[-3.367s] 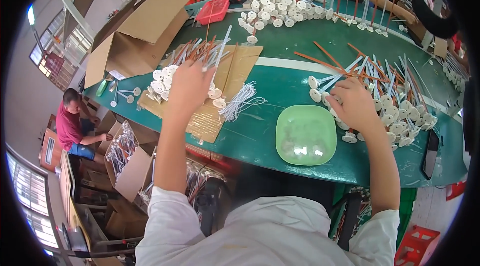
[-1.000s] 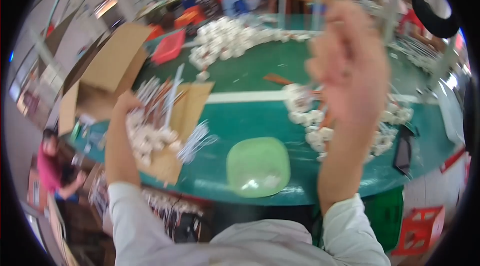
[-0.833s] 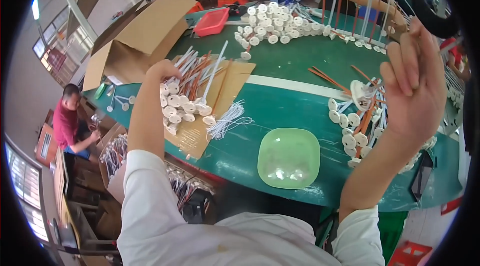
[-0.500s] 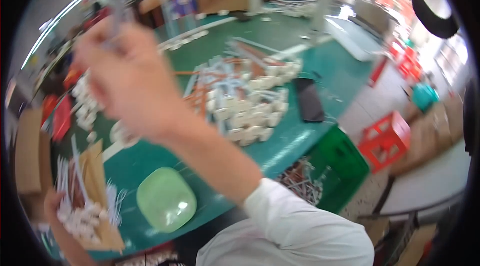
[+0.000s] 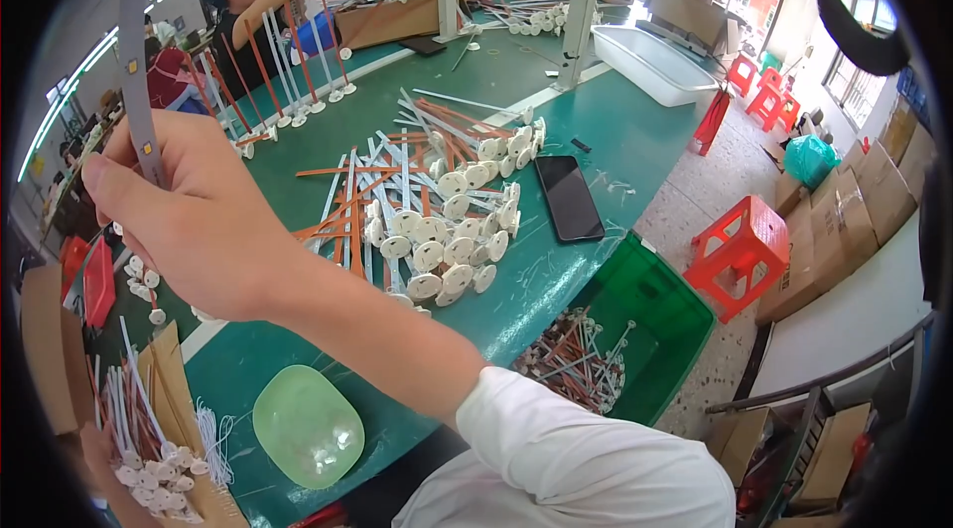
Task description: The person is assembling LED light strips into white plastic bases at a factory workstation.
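Observation:
My right hand [image 5: 184, 215] is raised at the left, thumb and fingers closed on an upright grey LED strip [image 5: 139, 52] with small yellow chips along it. The strip's lower end goes into my grip. At the lower left edge, my left hand [image 5: 99, 454] is only partly visible and its fingers cannot be made out. Beside it, a bundle of white and brown strips with round white ends [image 5: 159, 478] lies on a piece of brown cardboard [image 5: 179, 379]. A large heap of grey and orange strips with round white bases [image 5: 437, 240] covers the middle of the table.
A pale green bowl [image 5: 308, 427] is near the table's front edge. To the right are a black phone [image 5: 569, 198], a green crate [image 5: 660, 330] of loose strips and a red stool [image 5: 740, 255]. Strips stand upright in a row [image 5: 298, 116] beyond, near a person [image 5: 263, 17].
My view has shifted slightly and sharpened. My right hand has moved left and down in the picture, still holding the strip. My left hand is lower, no longer visibly against the bundle's upper part.

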Demonstrator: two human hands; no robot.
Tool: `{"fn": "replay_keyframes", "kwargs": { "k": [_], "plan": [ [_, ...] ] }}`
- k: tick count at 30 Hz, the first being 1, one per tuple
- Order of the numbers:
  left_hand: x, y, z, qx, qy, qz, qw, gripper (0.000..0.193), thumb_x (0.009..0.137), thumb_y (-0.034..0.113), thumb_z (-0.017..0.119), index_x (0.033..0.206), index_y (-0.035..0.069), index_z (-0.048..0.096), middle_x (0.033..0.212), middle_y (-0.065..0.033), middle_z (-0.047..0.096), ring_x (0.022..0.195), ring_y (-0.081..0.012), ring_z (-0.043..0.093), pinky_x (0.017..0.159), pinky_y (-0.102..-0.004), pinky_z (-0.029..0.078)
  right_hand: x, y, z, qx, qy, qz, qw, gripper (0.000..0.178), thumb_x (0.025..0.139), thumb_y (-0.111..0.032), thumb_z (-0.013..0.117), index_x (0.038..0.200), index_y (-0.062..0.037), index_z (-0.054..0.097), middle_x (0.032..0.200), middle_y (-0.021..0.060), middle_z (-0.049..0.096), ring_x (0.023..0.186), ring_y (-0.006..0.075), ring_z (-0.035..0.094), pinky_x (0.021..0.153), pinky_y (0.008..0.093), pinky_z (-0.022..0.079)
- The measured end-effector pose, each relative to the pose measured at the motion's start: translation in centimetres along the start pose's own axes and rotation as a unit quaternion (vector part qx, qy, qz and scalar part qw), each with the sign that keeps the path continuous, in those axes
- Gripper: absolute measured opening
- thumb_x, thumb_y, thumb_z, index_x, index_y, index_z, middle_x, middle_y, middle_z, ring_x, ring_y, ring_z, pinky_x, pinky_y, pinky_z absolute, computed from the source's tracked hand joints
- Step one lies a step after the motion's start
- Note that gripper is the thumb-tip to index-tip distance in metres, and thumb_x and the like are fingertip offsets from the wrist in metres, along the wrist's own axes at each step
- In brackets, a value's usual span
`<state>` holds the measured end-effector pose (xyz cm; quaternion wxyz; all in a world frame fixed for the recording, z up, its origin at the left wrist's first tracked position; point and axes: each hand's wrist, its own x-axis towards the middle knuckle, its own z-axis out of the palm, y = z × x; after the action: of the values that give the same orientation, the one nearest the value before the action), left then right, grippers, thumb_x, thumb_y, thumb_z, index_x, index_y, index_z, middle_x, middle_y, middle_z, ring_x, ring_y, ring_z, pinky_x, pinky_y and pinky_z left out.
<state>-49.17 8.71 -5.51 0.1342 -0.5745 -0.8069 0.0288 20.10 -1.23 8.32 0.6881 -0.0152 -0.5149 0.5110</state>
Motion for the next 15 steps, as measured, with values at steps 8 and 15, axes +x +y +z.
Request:
{"fn": "replay_keyframes", "kwargs": {
  "k": [8,15],
  "plan": [
    [-2.6,-5.2,-0.7,-0.038,0.107,0.137,0.984,0.041,0.070,0.019,0.076,0.098,-0.007,0.060,0.092,-0.0293,0.062,0.087,-0.0477,0.060,0.076,-0.0504,0.049,0.2,1.8,0.8,-0.059,-0.003,0.006,0.998,0.021,0.090,-0.012,0.062,0.074,0.0008,0.055,0.061,0.0022,0.052,0.058,0.0090,0.046,0.055,0.0296,0.039],
    [-3.9,7.7,-7.3,0.053,-0.043,0.113,0.991,0.041,0.069,0.025,0.077,0.092,-0.007,0.067,0.098,-0.0296,0.067,0.092,-0.0442,0.066,0.079,-0.0480,0.053,-0.4,1.3,-0.8,-0.161,0.036,0.038,0.986,0.027,0.089,-0.029,0.064,0.097,-0.0024,0.064,0.070,0.0059,0.058,0.066,0.0140,0.059,0.061,0.0249,0.047]
  ]
}}
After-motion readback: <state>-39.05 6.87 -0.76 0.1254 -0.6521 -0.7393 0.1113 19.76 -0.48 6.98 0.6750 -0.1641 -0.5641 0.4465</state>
